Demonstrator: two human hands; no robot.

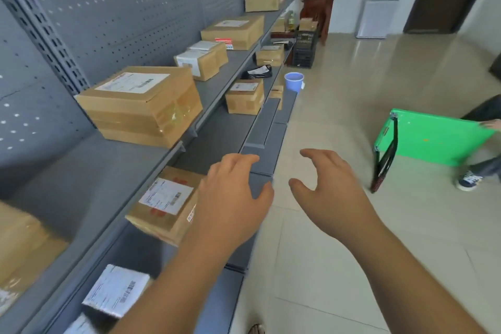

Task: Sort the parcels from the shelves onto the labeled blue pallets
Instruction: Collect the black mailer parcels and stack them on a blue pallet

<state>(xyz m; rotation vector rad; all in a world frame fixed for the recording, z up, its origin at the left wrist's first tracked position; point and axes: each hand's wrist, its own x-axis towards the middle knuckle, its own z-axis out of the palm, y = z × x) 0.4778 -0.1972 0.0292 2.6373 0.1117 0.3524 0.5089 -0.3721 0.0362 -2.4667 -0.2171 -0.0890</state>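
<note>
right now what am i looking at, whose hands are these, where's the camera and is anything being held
There is no machine here. A person wears one wide-angle camera on the head, looking forward and down, so the two arms at the bottom are their own. The left hand and the right hand are both open and hold nothing. The left hand hovers by a labelled parcel on a lower shelf; I cannot tell whether it touches it. The grey shelves run along the left and carry more brown boxes, among them a large parcel on the upper level. Further off are a blue bucket and a tilted green table with another person's hand on its edge.
</note>
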